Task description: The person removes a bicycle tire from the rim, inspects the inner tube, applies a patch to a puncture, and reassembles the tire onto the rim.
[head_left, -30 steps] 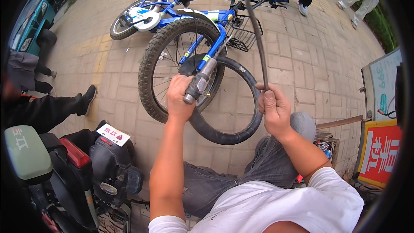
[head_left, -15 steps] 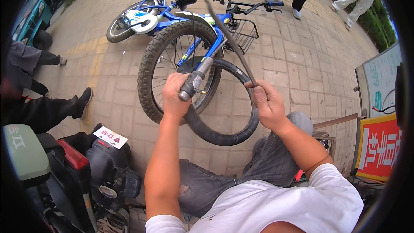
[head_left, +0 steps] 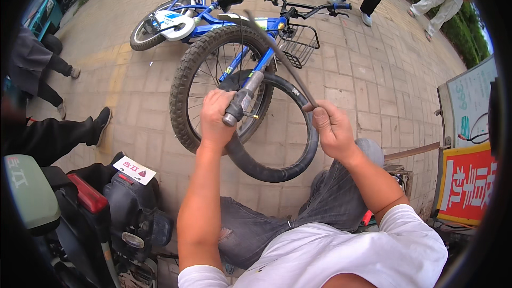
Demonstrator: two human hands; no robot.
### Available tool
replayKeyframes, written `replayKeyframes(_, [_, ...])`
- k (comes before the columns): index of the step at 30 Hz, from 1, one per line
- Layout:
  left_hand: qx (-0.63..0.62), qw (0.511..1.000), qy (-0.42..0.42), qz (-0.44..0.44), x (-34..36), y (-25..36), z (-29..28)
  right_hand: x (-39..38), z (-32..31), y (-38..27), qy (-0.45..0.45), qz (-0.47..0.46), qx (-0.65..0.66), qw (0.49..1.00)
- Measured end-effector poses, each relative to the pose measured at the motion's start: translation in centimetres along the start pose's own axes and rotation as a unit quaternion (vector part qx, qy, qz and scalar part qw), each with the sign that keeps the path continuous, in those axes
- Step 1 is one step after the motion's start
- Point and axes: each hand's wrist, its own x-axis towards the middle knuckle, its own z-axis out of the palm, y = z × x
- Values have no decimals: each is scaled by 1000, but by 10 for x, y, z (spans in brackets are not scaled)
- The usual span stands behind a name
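My left hand (head_left: 217, 116) is closed round what looks like a hammer (head_left: 243, 100), its grey metal head pointing out past the fingers and the handle hidden in my fist. Beside the head, a small brass valve stem (head_left: 253, 115) sticks out of a black inner tube (head_left: 277, 173), which hangs in a loop below both hands. In my right hand (head_left: 333, 128), thumb pressed on top, is the lower end of a long, thin dark metal bar (head_left: 284, 60). The bar slants up and left toward the bicycle. Behind my left hand stands the bicycle's knobby front tyre (head_left: 188, 66), still on its spoked wheel.
The blue children's bicycle (head_left: 213, 20) lies on the paving, with a black wire basket (head_left: 300, 45). At the left, parked scooters (head_left: 130, 208) crowd close and a person's shoe (head_left: 101, 124) shows. A red and yellow sign (head_left: 466, 184) stands right. Several people stand farther off.
The metal bar's far end has swung a little left and down. The hammer head has shifted very slightly, while both hands keep their grip in nearly the same place.
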Motion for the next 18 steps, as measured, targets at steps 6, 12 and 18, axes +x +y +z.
replayKeyframes(6, [-5,1000,-5,5,-1,4,-1,-5,7,25,-126,-49,-201,970])
replayKeyframes(12, [8,1000,-15,10,-2,-2,2,-12,17,32,-70,-24,-95,993])
replayKeyframes(18, [-8,1000,2,12,3,2,3,-20,26,23,18,10,43,999])
